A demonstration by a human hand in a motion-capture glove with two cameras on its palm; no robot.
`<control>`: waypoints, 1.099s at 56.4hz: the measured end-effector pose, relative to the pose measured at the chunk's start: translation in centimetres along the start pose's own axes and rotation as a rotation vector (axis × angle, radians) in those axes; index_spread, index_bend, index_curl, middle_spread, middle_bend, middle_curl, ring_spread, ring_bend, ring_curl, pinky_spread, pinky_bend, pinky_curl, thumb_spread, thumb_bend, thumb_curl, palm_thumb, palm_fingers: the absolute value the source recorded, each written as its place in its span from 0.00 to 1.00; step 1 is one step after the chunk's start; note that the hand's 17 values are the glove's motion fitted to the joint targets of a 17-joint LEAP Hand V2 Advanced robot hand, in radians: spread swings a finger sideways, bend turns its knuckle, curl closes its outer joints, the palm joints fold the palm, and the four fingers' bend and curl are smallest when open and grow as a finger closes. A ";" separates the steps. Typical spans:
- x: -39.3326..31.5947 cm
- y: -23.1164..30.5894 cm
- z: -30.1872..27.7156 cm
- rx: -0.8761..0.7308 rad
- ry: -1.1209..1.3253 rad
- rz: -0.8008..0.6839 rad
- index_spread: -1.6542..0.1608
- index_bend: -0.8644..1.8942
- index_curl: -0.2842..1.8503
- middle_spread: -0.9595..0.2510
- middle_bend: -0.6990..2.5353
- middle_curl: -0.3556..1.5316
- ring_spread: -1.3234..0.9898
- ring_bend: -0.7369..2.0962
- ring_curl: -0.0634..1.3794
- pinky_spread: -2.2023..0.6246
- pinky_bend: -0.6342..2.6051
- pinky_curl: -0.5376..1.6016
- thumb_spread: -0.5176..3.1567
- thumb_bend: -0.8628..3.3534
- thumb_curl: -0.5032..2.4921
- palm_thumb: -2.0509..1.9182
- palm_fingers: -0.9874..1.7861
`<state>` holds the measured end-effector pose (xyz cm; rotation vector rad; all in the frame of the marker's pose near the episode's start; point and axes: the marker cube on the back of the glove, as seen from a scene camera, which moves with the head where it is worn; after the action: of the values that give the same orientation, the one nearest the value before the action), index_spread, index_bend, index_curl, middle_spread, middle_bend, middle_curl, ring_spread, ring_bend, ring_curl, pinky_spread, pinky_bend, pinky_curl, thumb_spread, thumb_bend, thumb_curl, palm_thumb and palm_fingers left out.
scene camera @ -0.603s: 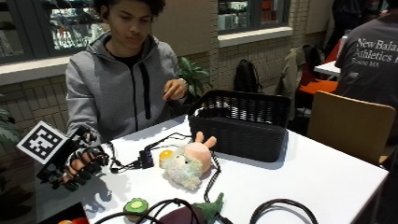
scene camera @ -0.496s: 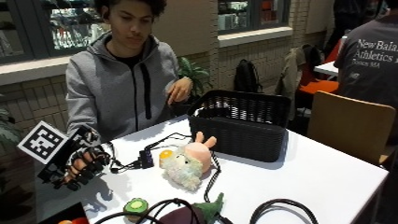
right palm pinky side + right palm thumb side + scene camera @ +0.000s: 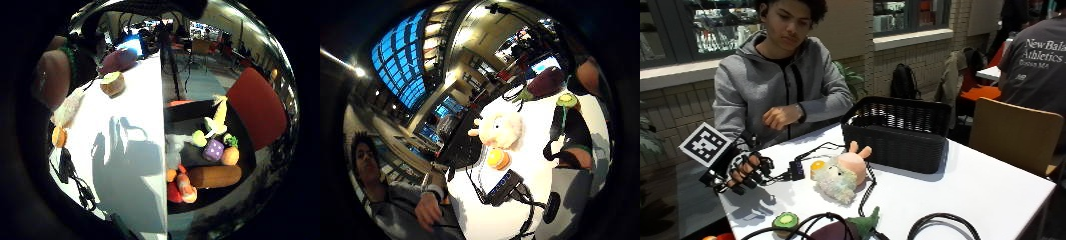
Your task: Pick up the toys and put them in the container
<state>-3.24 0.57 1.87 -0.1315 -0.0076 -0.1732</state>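
My hand (image 3: 740, 172) hovers empty, fingers relaxed, well away from the basket (image 3: 898, 132); reaching for the plush toy (image 3: 840, 172) could snag the cables (image 3: 869, 182) beside it.

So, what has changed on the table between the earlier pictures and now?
Almost nothing. The gloved right hand hovers at the table's near corner as before, fingers loosely curled, holding nothing. The plush toy, the small orange toy, the kiwi half and the black basket stayed where they were; no toy was taken or let go.
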 end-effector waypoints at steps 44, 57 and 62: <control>-9.6 2.2 7.6 -0.455 0.143 -0.152 0.82 0.45 0.36 0.77 0.36 0.38 0.47 0.49 0.23 0.75 0.36 0.41 0.55 0.33 0.26 0.51 0.55; -9.7 2.5 8.7 -0.468 0.348 -0.082 0.82 0.53 0.39 0.78 0.32 0.37 0.48 0.45 0.22 0.75 0.37 0.41 0.48 0.25 0.24 0.49 0.54; -10.0 2.5 9.1 -0.457 0.408 -0.081 0.82 0.55 0.40 0.78 0.31 0.37 0.48 0.44 0.21 0.75 0.37 0.42 0.46 0.23 0.24 0.49 0.52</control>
<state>-12.68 5.89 10.43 -0.5500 0.4357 -0.2781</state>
